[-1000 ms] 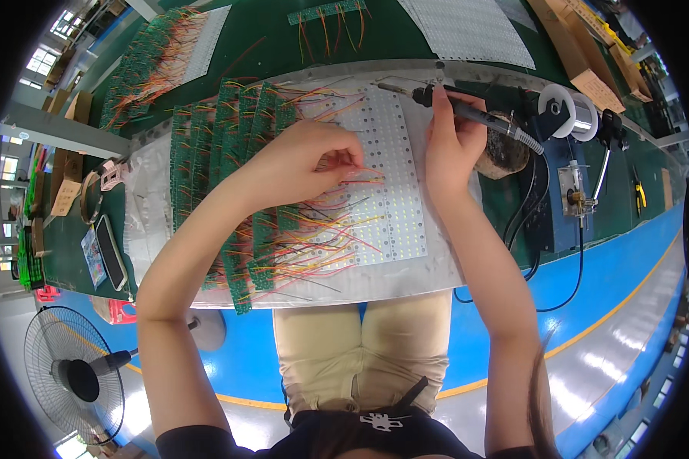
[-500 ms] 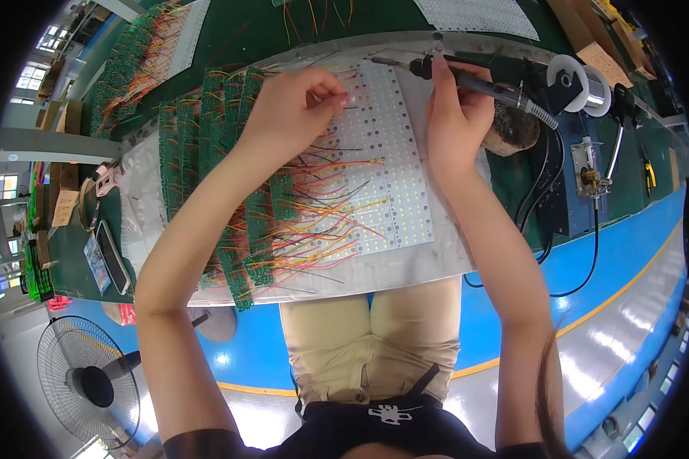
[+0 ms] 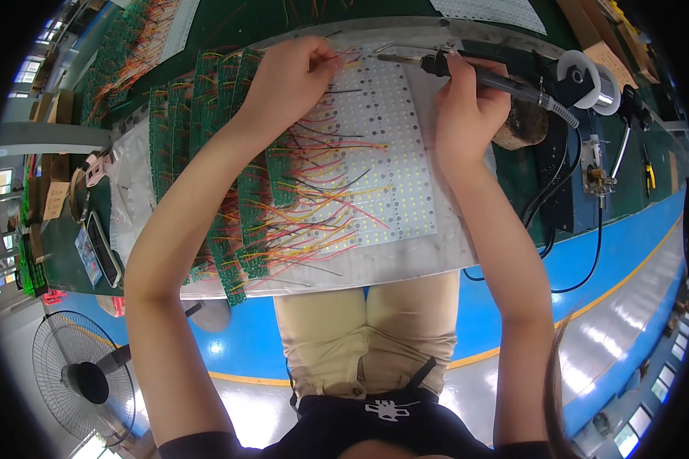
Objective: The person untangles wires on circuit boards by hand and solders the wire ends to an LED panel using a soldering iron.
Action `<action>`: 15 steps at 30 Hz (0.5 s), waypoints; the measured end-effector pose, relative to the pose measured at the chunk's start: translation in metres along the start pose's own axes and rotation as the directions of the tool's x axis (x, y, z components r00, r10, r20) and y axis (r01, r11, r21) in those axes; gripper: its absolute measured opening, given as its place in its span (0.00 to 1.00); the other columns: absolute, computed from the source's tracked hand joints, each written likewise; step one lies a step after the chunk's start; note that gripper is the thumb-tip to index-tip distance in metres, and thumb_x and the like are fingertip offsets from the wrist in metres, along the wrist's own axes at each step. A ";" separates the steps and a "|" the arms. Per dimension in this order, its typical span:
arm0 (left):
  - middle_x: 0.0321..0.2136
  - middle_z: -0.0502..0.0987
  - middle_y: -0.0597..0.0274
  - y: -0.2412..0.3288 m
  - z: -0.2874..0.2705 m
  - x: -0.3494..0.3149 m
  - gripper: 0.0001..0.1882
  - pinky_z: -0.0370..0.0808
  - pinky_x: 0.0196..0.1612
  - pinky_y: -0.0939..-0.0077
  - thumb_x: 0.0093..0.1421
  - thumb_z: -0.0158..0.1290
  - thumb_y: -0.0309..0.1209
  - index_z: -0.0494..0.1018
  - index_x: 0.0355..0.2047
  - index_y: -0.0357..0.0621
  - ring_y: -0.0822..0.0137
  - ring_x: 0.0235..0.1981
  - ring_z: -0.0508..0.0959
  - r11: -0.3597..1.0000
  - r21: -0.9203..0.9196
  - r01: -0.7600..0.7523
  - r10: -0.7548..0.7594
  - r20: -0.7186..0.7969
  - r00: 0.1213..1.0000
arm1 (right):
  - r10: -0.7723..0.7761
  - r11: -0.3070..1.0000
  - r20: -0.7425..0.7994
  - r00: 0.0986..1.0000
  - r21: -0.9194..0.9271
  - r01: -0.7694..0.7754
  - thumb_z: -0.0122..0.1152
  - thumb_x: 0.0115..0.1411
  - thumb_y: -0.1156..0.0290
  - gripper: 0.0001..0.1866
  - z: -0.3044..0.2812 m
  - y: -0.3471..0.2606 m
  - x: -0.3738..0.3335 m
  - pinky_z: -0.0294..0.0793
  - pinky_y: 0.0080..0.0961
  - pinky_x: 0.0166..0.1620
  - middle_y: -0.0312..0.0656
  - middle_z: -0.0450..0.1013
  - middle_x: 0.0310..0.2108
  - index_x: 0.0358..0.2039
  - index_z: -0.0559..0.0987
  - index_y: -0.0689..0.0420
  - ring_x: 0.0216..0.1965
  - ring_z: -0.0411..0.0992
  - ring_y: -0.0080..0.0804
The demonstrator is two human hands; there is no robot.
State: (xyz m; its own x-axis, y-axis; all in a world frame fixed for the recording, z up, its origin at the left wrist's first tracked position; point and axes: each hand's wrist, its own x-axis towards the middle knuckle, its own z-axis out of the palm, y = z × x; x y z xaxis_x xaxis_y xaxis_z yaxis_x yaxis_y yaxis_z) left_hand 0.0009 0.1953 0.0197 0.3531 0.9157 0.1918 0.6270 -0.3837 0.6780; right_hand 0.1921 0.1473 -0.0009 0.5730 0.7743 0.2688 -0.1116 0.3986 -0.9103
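Observation:
My right hand is wrapped round a soldering iron, its tip pointing left over the top of a white LED panel. A thin bent metal tube runs alongside the iron's tip. My left hand is closed in a pinch on a thin wire at the panel's upper left, a little left of the iron's tip. Rows of red, yellow and black wires spread over the panel from narrow green circuit boards at its left. My left hand and forearm partly cover these boards.
A solder reel on a stand is at the right, near a dark stone-like block and black cables. Yellow-handled pliers lie far right. A phone lies at left. More wired boards are at the far left.
Both hands appear slightly farther up the panel, the left still pinching and the right still gripping the soldering iron. The iron's tip now sits closer to my left fingers. The view has shifted slightly.

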 end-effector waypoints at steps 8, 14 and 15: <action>0.25 0.78 0.54 0.000 0.006 -0.003 0.08 0.72 0.30 0.74 0.55 0.56 0.28 0.74 0.33 0.35 0.64 0.24 0.78 0.979 0.159 -0.129 0.139 -0.053 0.989 | -0.063 0.998 0.041 0.997 -0.030 0.064 0.59 0.55 0.76 0.06 0.000 0.002 0.000 0.54 0.15 0.15 0.32 0.63 0.12 0.28 0.69 0.59 0.12 0.56 0.14; 0.25 0.79 0.54 0.000 0.004 -0.004 0.07 0.73 0.31 0.74 0.55 0.56 0.27 0.74 0.32 0.35 0.64 0.26 0.79 0.979 0.150 -0.139 0.149 -0.052 0.988 | -0.018 1.000 0.067 0.998 -0.011 0.019 0.61 0.55 0.73 0.08 -0.003 0.001 -0.001 0.61 0.12 0.27 0.33 0.71 0.23 0.29 0.72 0.62 0.24 0.62 0.12; 0.25 0.79 0.54 0.001 0.004 -0.005 0.07 0.73 0.31 0.74 0.55 0.56 0.27 0.74 0.32 0.35 0.64 0.26 0.79 0.979 0.150 -0.138 0.148 -0.052 0.988 | -0.017 1.000 0.067 0.998 -0.011 0.018 0.61 0.55 0.73 0.08 -0.004 0.002 -0.001 0.61 0.12 0.27 0.33 0.71 0.23 0.29 0.72 0.62 0.24 0.62 0.12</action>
State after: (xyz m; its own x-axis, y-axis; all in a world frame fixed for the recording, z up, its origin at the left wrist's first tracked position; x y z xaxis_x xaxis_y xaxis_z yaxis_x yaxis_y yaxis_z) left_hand 0.0028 0.1904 0.0161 0.4050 0.8540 0.3266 0.6694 -0.5203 0.5303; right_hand 0.1943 0.1449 -0.0039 0.5187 0.7987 0.3049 -0.0923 0.4068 -0.9088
